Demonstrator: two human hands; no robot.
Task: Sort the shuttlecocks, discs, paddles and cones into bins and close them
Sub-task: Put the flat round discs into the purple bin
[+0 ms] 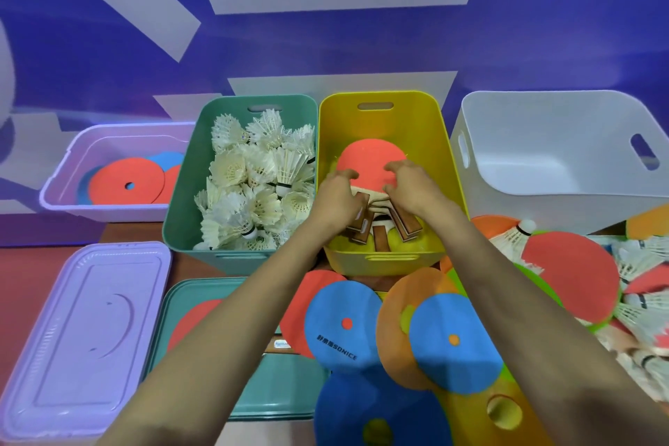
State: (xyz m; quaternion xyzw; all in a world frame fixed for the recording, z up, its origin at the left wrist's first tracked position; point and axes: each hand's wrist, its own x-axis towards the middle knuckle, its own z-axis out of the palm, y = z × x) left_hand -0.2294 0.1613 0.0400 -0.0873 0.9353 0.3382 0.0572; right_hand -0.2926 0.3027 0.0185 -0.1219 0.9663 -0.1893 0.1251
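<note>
The left hand point(336, 197) and right hand point(409, 188) curl fingers point(395, 168) round the paddles point(373, 161), likely squaring the stack inside the yellow bin point(380, 98), mid-frame.

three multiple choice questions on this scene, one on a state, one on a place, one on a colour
1. The purple bin is: A open, its lid lying in front of it; B shut with its lid; C tipped on its side.
2. The sorted shuttlecocks lie in: A the purple bin; B the teal bin; C a black bin.
3. The bin that the left hand and right hand reach into is: A white; B teal; C yellow.

Answers:
1 A: the discs show inside and the lid lies apart.
2 B: white feathers fill the teal bin.
3 C: both hands hold paddles in the yellow bin.
</note>
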